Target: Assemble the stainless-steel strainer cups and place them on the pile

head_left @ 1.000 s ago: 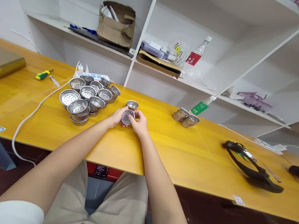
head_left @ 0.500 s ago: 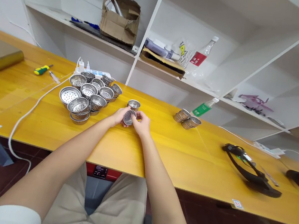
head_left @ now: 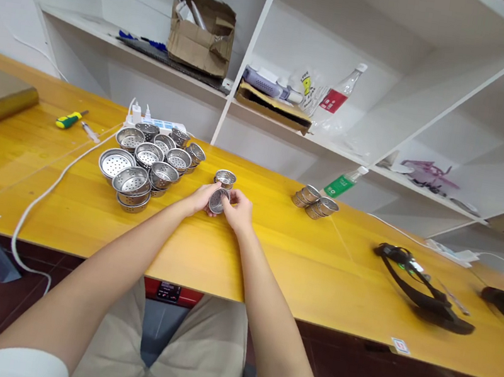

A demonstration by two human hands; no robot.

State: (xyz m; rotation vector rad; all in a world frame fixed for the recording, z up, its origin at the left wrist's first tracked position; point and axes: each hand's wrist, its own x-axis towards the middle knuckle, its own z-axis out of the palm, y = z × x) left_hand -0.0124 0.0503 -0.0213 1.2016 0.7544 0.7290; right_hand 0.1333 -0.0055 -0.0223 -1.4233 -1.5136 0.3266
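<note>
Perforated metal cup [head_left: 218, 201] held over the middle of the yellow table [head_left: 204, 248]

The cup is silvery, round and shallow, dotted with small holes; it is tilted, its open mouth facing the viewer. The left hand [head_left: 201, 196] curls around its left side, fingers partly hidden beneath. The right hand [head_left: 239, 211] pinches the right rim, thumb at the mouth.

One second cup [head_left: 225, 178] stands upright just beyond. To the left is a crowded cluster of cups [head_left: 149, 155], ten top rims showing, some stacked on others. To the far right stand two stacks of cups [head_left: 310, 198], side by side. Two bottles show: a green-labelled bottle [head_left: 340, 185] behind those stacks, a red-labelled bottle [head_left: 335, 100] on the shelf [head_left: 350, 155]. One screwdriver [head_left: 70, 119] lies far left.

Compared with a second ago, the view has shifted slightly; both hands keep the same grip, and cluster and stacks stay put.
</note>
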